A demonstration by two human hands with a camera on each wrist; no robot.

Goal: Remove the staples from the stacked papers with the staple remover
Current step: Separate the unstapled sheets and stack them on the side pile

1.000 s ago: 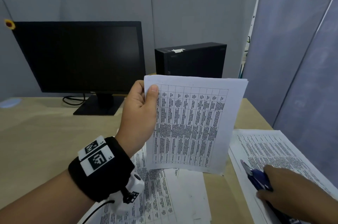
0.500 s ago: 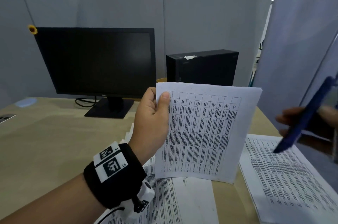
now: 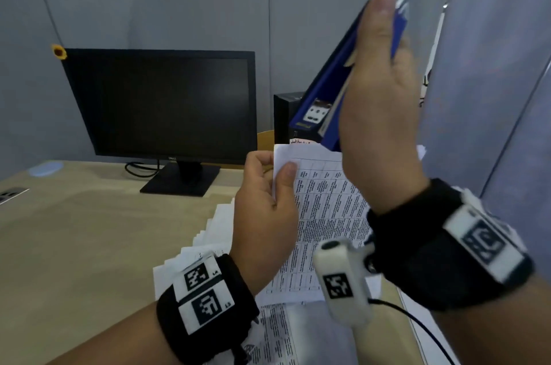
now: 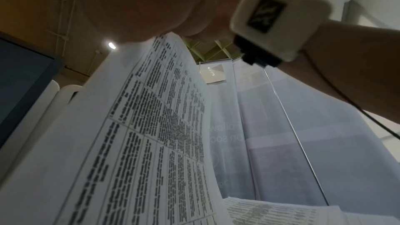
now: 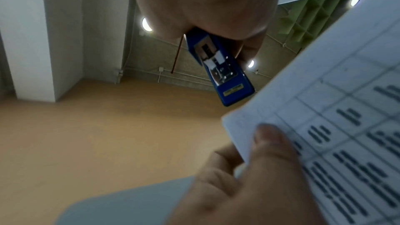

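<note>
My left hand (image 3: 268,195) pinches the upper left corner of a stapled set of printed table sheets (image 3: 325,215) and holds it upright above the desk. The same sheets (image 4: 134,143) fill the left wrist view, and their corner (image 5: 324,117) shows under my thumb in the right wrist view. My right hand (image 3: 378,102) is raised above that corner and grips a blue staple remover (image 3: 331,96), whose lower end hangs just over the paper's top edge. In the right wrist view the staple remover (image 5: 218,67) sticks out from my palm. No staple is visible.
More printed sheets (image 3: 286,335) lie on the wooden desk (image 3: 89,230) under my hands. A black monitor (image 3: 167,105) stands at the back left, a black computer case (image 3: 283,117) beside it. Grey partition panels (image 3: 492,96) close in the back and right.
My right hand has lifted the staple remover off the papers on the right and swung it up and left, over the top of the held sheets. The left hand kept its hold.
</note>
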